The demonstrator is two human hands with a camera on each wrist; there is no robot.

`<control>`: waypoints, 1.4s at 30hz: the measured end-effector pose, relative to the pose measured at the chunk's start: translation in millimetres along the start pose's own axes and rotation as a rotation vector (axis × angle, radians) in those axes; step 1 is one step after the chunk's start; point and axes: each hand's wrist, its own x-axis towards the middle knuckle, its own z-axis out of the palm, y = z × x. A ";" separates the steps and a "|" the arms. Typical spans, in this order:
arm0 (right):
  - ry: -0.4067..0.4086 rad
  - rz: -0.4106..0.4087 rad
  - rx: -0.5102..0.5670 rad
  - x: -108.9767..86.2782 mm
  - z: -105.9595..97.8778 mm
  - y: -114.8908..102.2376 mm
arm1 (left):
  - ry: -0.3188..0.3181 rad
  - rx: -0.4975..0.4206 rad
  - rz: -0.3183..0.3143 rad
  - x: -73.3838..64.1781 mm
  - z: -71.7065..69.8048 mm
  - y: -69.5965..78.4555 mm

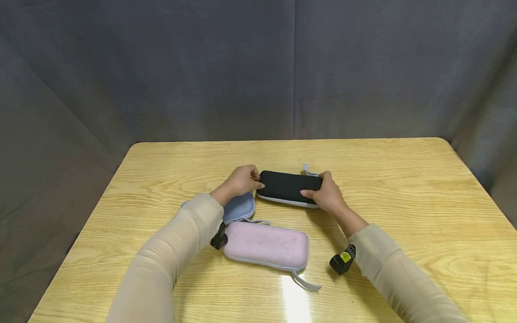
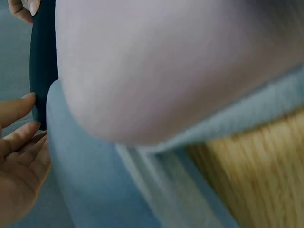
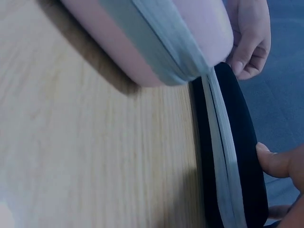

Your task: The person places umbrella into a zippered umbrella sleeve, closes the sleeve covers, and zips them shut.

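A black zip case with a pale grey zipper band lies toward the back of the table, held at both ends. My left hand pinches its left end, thumb on the top face. At the right end, my right hand grips the case with the thumb on top; its other fingers are mostly hidden behind. In the right wrist view, the thumb of the right hand presses the black side of the case. Close by the left hand, the left wrist view shows the black case's end.
A pink zip case with a grey strap lies nearer the front. Left of it, a blue case is partly hidden under the left forearm. The wooden table ends at a dark grey curtain.
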 end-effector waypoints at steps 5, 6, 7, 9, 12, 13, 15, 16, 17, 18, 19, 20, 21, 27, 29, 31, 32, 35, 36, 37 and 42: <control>-0.014 0.001 0.001 2.4 -5.0 0.4 | -0.072 0.039 0.019 1.4 -2.3 1.6; -0.018 0.000 0.004 3.1 -6.0 1.3 | -0.082 0.049 0.020 2.4 -2.6 2.5; -0.019 -0.004 0.002 4.0 -6.9 2.3 | -0.090 0.060 0.025 3.3 -3.1 3.8; -0.027 -0.009 0.007 5.6 -8.6 4.4 | -0.101 0.089 0.041 6.0 -3.9 7.2; -0.039 -0.015 0.004 7.2 -11.1 6.1 | -0.119 0.135 0.072 11.3 -5.1 13.6; -0.044 -0.017 -0.002 7.7 -11.9 6.7 | -0.127 0.146 0.083 12.8 -5.5 15.8; -0.060 -0.022 -0.006 8.3 -14.0 7.3 | -0.144 0.175 0.101 16.1 -5.3 18.7; -0.066 -0.024 -0.009 8.0 -15.2 7.1 | -0.151 0.186 0.107 17.5 -5.1 20.2; -0.070 -0.026 -0.006 7.8 -16.5 7.0 | -0.157 0.196 0.113 19.0 -4.5 21.0; -0.083 -0.033 -0.008 7.8 -18.2 7.3 | -0.162 0.206 0.119 20.4 -4.0 21.3; -0.090 -0.036 -0.004 7.5 -19.9 7.5 | -0.165 0.216 0.123 21.7 -3.2 21.5; -0.101 -0.048 -0.006 7.6 -21.8 8.2 | -0.169 0.220 0.127 23.0 -2.3 21.2; -0.110 -0.059 -0.005 8.0 -23.5 9.5 | -0.173 0.219 0.129 23.9 -1.5 21.1; -0.169 -0.140 0.002 12.8 -31.9 19.5 | -0.214 0.213 0.179 26.4 4.2 22.6; -0.187 -0.157 0.007 14.2 -32.9 21.1 | -0.226 0.228 0.192 26.9 5.8 23.8; -0.204 -0.170 0.006 15.1 -33.8 22.0 | -0.240 0.253 0.201 27.8 7.0 25.4; -0.209 -0.176 0.003 15.5 -34.2 22.3 | -0.248 0.267 0.205 27.9 7.4 26.7; -0.224 -0.193 -0.016 15.7 -36.1 22.5 | -0.283 0.280 0.184 35.7 11.3 27.4; -0.227 -0.200 -0.023 15.8 -36.9 22.5 | -0.287 0.296 0.195 36.4 12.7 28.3; -0.227 -0.204 -0.029 15.7 -37.7 22.4 | -0.290 0.313 0.205 37.8 14.5 28.5; -0.215 -0.211 -0.046 16.1 -39.6 23.9 | -0.277 0.314 0.324 107.5 55.0 -19.1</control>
